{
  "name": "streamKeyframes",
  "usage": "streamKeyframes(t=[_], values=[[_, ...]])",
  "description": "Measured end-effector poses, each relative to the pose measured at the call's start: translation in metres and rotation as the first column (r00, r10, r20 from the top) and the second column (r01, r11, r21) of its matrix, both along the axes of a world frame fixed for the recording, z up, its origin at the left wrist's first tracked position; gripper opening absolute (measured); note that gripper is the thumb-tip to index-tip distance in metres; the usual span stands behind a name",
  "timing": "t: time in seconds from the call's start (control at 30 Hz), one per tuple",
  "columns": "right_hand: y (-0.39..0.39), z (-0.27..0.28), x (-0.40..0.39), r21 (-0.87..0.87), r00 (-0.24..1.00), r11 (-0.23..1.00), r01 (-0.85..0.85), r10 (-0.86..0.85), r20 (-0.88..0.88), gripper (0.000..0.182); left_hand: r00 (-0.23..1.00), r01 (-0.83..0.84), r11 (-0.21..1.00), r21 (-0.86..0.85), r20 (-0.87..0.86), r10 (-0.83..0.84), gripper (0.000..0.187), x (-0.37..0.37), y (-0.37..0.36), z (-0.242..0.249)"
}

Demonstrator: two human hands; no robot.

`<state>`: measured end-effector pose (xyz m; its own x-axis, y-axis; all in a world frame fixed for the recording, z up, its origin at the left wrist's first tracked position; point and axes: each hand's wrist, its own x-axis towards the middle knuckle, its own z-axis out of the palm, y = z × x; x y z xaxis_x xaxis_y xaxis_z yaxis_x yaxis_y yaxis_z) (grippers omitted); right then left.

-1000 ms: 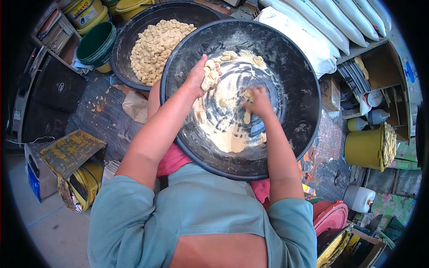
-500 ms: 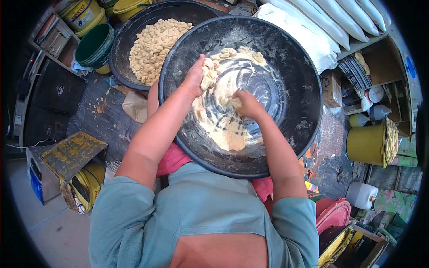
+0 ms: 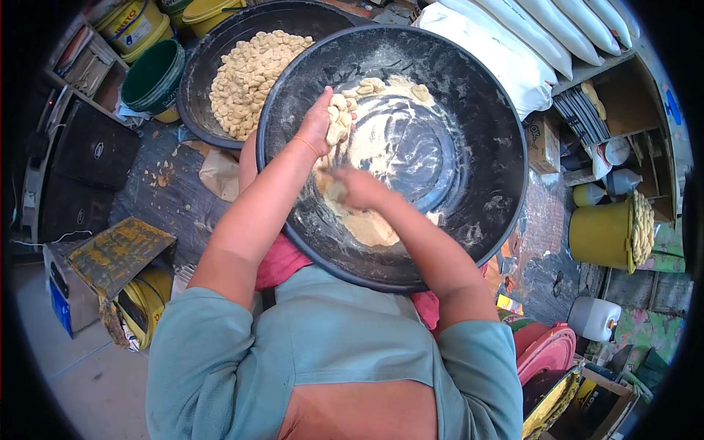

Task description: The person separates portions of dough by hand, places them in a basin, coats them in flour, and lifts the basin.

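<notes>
My left hand [image 3: 320, 125] is cupped round several pale dough pieces [image 3: 339, 121] over the left side of a large black basin [image 3: 488, 147]. Lower down in the same basin is my right hand [image 3: 356, 188], blurred, its fingers closed on a pale lump [image 3: 336, 191]. Tan powder [image 3: 372, 229] is spread over the basin floor in streaks. A few more dough pieces [image 3: 370, 86] lie near the basin's far wall, beyond my left hand.
A second black basin [image 3: 192, 95] at the upper left holds a heap of dough pieces [image 3: 253, 77]. White sacks [image 3: 491, 62] lie at the upper right. A yellow bucket [image 3: 598, 235] stands right, a green bucket [image 3: 154, 81] left.
My right hand has moved left and a little nearer to my body, across the powder. My left hand has shifted only slightly, still holding the dough pieces.
</notes>
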<state>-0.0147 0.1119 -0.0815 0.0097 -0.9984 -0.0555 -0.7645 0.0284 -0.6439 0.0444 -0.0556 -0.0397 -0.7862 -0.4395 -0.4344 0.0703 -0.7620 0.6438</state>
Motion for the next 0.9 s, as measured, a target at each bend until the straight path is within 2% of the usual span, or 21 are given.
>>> streamKeyframes(t=[0.07,0.17,0.23,0.27,0.3,0.33,0.37,0.47,0.5,0.53,0.6,0.63,0.73,0.77,0.8,0.87,0.9], values=[[0.001,0.002,0.022,0.29,0.977,0.956,-0.039,0.098,-0.19,0.044,1.0,0.002,1.0,-0.027,-0.004,-0.002,0.055,0.001,-0.002,-0.003],[0.003,0.0,0.008,0.14,0.996,0.987,-0.078,0.084,-0.041,0.043,1.0,0.009,1.0,0.013,-0.024,-0.009,0.055,0.008,-0.003,-0.012],[0.001,0.01,-0.008,0.144,0.935,0.975,0.169,-0.205,0.289,0.039,0.999,-0.015,1.0,0.015,-0.033,0.015,0.054,0.011,-0.001,-0.007],[-0.003,0.017,-0.017,0.178,0.834,0.942,0.286,-0.336,0.437,0.037,0.999,-0.026,1.0,0.017,-0.039,0.026,0.054,0.011,0.0,-0.005],[-0.008,0.028,-0.026,0.268,0.631,0.897,0.352,-0.439,0.639,0.037,0.997,-0.066,0.997,0.032,-0.049,0.068,0.053,0.01,0.001,-0.005],[-0.012,0.035,-0.034,0.369,0.368,0.844,0.389,-0.51,0.778,0.037,0.993,-0.103,0.994,0.046,-0.058,0.106,0.052,0.008,0.002,-0.005],[-0.012,0.037,-0.04,0.359,0.093,0.866,0.348,-0.413,0.906,0.044,0.988,-0.135,0.989,0.058,-0.071,0.139,0.051,0.003,0.003,-0.003],[-0.016,0.055,-0.014,0.36,-0.037,0.848,0.39,-0.376,0.926,0.054,0.951,-0.3,0.949,0.095,-0.052,0.305,0.048,-0.006,0.034,0.017],[-0.017,0.055,-0.002,0.322,0.099,0.82,0.473,-0.413,0.905,0.062,0.95,-0.285,0.955,0.085,-0.109,0.294,0.043,-0.012,0.033,-0.015],[-0.016,0.046,0.0,0.286,0.212,0.807,0.517,-0.444,0.871,0.059,0.956,-0.273,0.96,0.059,-0.096,0.278,0.04,-0.012,0.037,-0.012],[-0.013,0.025,-0.015,0.286,0.2,0.805,0.521,-0.44,0.875,0.05,0.967,-0.246,0.969,0.007,-0.063,0.246,0.035,-0.008,0.053,-0.007],[-0.011,0.029,-0.022,0.31,0.121,0.817,0.486,-0.414,0.902,0.049,0.988,-0.147,0.989,0.032,-0.038,0.148,0.027,-0.001,0.053,0.005],[-0.007,0.048,-0.036,0.347,-0.092,0.845,0.406,-0.34,0.936,0.047,0.993,-0.034,0.988,0.15,-0.104,0.05,0.026,0.005,0.043,0.018],[-0.007,0.055,-0.037,0.346,-0.147,0.849,0.4,-0.313,0.938,0.049,0.973,-0.174,0.979,0.104,-0.133,0.187,0.027,-0.001,0.041,0.013],[-0.007,0.06,-0.038,0.343,-0.2,0.852,0.395,-0.285,0.937,0.05,0.972,-0.175,0.98,0.093,-0.139,0.187,0.026,-0.002,0.039,0.009],[-0.007,0.058,-0.039,0.356,-0.196,0.847,0.394,-0.301,0.933,0.052,0.97,-0.179,0.981,0.07,-0.152,0.188,0.026,-0.001,0.034,0.004],[-0.007,0.059,-0.035,0.382,-0.204,0.827,0.413,-0.325,0.924,0.049,0.985,-0.131,0.991,-0.022,-0.112,0.128,0.027,0.0,0.037,0.008]])
